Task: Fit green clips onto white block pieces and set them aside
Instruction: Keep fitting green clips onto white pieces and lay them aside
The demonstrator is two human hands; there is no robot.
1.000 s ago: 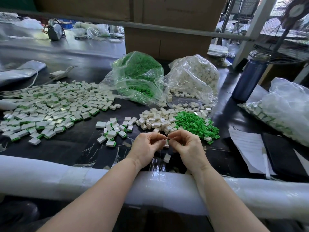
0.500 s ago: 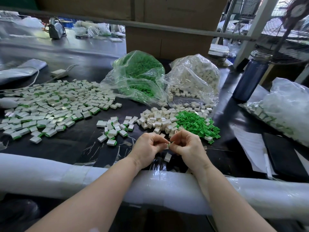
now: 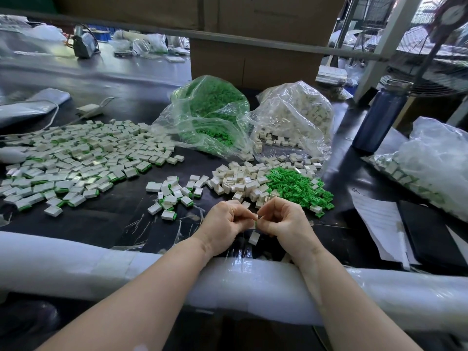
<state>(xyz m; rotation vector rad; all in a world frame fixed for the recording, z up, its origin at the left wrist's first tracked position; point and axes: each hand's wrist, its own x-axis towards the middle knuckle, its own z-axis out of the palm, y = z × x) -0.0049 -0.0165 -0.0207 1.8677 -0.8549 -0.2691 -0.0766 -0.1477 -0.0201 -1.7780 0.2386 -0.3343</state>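
Green clip (image 3: 256, 223) and white block (image 3: 253, 224) pinched between left hand (image 3: 226, 225) and right hand (image 3: 285, 220) over worktop (image 3: 106, 219) | hands barely shifted since earlier | fingers hide most of the piece

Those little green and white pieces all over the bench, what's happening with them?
A person is assembling them by hand. The left hand and right hand are pinched together on one white block with a green clip showing at its edge. Loose white blocks and loose green clips lie just beyond the hands. A large spread of finished pieces covers the left of the table, and two supply bags sit behind.
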